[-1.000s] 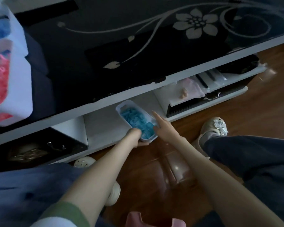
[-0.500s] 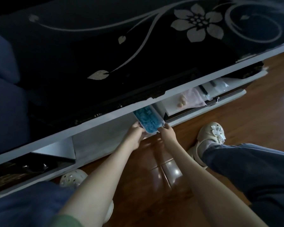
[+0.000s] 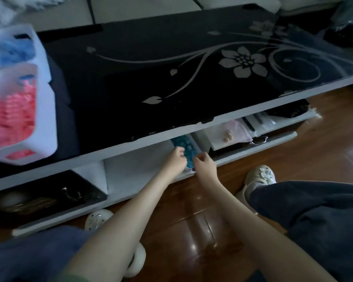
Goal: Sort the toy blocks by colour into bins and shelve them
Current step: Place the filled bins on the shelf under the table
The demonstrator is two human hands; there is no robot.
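Observation:
A clear bin of teal-blue blocks (image 3: 185,146) lies on the white lower shelf (image 3: 139,169) of the coffee table, its far end tucked under the tabletop. My left hand (image 3: 176,159) grips the bin's near left rim with curled fingers. My right hand (image 3: 204,162) is curled at the near right corner and holds that side. On the tabletop at the far left stand a white bin of pink blocks (image 3: 12,112) and, behind it, a white bin of light-blue blocks (image 3: 14,50).
The black glass tabletop (image 3: 171,78) with a white flower pattern overhangs the shelf. To the right is a compartment with a pink bag (image 3: 232,131), to the left a black drawer (image 3: 45,198). My knees and white shoes (image 3: 260,177) rest on the wooden floor (image 3: 192,231).
Both hands have pushed the teal-blue bin further in under the tabletop, so less of it shows. The view has tilted up and the bins on the tabletop are back in sight.

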